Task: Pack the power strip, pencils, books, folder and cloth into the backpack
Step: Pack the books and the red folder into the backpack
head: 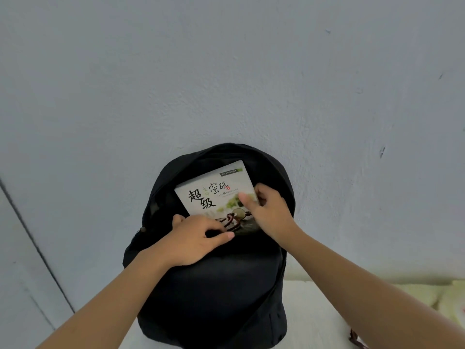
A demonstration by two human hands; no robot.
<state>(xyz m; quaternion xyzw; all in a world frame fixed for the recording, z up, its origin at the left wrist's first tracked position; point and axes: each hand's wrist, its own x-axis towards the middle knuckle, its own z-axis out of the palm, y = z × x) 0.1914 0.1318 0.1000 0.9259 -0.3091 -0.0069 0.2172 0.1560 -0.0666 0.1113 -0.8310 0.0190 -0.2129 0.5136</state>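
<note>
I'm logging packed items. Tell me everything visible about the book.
The book, a pale paperback with black Chinese characters and a greenish cover photo, sits tilted, half inside the open black backpack. The right hand pinches its right edge. The left hand grips the backpack rim across its lower corner.

The book point(214, 195) has its lower part hidden inside the backpack point(216, 285).

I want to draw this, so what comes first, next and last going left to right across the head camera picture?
From the left: dark line on the wall → zipper pull → left hand → book → right hand → pale yellow fabric. The backpack spans the middle, so it has no single place.
</note>
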